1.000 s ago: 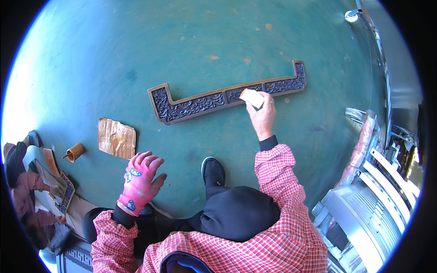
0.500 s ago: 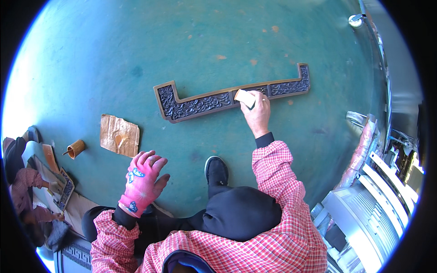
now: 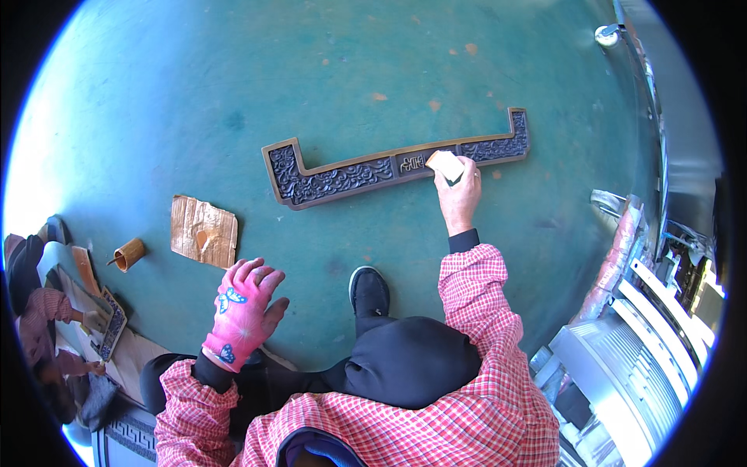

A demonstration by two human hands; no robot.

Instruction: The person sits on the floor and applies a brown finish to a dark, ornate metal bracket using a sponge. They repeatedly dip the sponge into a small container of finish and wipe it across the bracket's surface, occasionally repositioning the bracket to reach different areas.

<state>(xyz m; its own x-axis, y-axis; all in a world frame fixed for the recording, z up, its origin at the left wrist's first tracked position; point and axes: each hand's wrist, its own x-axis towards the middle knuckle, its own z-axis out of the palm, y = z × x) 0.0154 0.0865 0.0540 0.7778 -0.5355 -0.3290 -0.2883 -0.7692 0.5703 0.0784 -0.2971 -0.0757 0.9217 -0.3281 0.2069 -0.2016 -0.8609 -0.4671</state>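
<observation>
Hands well apart. We see the bare right hand [image 3: 459,191] closed on a pale block [image 3: 446,165], pinched between thumb and fingers, at the carved panel [image 3: 334,184]. The panel lies on the green floor [image 3: 327,253] ahead of the person: long, dark, scroll-carved, brown-bordered, with a short arm turned away from the person at each end. The block covers a stretch just right of the raised motif in the middle section; from this overhead angle we cannot be sure whether it presses on the carving.

Left hand [image 3: 243,311], in a pink glove with blue butterflies, is held with its fingers loosely bent and the thumb apart. Nearest to it in our view is a torn cardboard piece [image 3: 187,226] with a darker patch. Left of that we note a brown cup [image 3: 132,252] on its side, a stick [image 3: 114,261] at its mouth. At the left edge, a co-worker's gloved hand [image 3: 95,320] is at a smaller carved piece [image 3: 116,325].
</observation>
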